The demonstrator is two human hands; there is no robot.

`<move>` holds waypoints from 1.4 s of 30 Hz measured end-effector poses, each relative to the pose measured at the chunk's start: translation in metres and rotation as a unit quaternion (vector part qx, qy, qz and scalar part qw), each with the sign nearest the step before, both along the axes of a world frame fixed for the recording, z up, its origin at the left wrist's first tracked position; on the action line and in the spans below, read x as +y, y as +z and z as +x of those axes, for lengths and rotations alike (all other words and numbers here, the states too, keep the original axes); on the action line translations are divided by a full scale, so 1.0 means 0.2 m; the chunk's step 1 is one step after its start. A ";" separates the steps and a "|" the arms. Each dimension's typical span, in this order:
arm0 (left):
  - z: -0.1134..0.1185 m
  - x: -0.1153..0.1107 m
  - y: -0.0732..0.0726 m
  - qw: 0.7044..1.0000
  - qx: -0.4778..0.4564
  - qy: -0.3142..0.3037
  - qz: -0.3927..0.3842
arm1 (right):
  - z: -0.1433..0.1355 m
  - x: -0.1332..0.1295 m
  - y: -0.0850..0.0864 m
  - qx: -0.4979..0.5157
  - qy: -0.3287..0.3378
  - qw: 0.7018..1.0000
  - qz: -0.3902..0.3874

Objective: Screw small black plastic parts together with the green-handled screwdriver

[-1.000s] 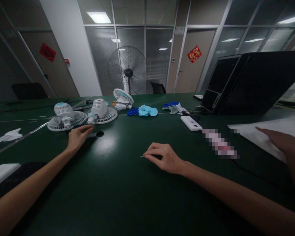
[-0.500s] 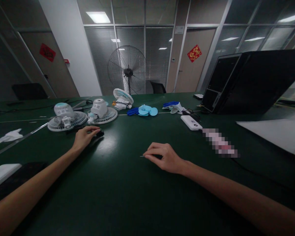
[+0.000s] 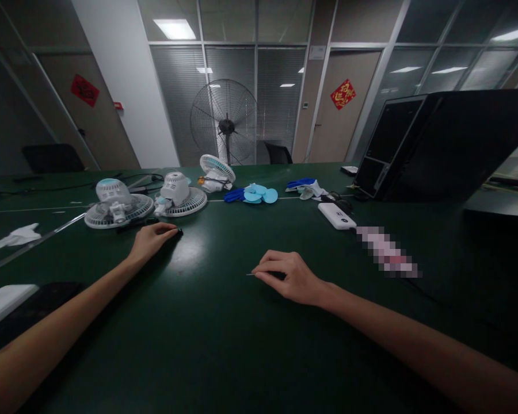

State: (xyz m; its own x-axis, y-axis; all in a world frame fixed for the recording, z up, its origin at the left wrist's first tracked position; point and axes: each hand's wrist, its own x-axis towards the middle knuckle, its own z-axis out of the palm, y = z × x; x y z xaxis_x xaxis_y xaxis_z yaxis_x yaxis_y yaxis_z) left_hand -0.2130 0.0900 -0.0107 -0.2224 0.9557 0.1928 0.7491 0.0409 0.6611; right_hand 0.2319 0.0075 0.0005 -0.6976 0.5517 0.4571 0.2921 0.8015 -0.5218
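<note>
My left hand is closed in a pinch on a small black object at the table, just in front of the white fans. Only a bit of that object shows beyond the fingertips. Right of the middle, my right hand pinches a thin metal piece, whose tip points left, above the dark green table. Two white fans lie face down beyond my left hand, and a third fan leans behind them.
Light blue fan blades lie beside a blue glove. A white power bank with a cable is at the right, before a large black computer case. A white box is at the near left.
The black object at my left hand shows less beyond the fingertips. My right hand holds its place. The white sheet at the right is no longer seen.
</note>
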 end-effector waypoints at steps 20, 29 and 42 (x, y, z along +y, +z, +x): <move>0.37 -0.16 0.09 0.987 -0.019 -0.159 -0.027 | 0.00 0.00 0.01 0.006 -0.008 1.000 0.004; 0.79 -0.48 0.09 0.933 -0.032 -0.351 -0.077 | -0.01 0.00 0.00 -0.019 -0.035 0.999 0.021; 0.81 -0.48 0.06 0.923 -0.049 -0.376 -0.069 | -0.02 0.01 -0.01 -0.047 -0.037 0.997 0.042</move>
State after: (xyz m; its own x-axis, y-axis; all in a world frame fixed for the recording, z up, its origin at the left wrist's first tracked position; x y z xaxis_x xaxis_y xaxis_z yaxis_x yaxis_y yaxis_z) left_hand -0.0507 -0.0059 0.0015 0.5031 0.8613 0.0715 0.5373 -0.3765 0.7547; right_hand 0.2285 0.0097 -0.0021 -0.6985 0.5662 0.4377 0.3968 0.8154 -0.4215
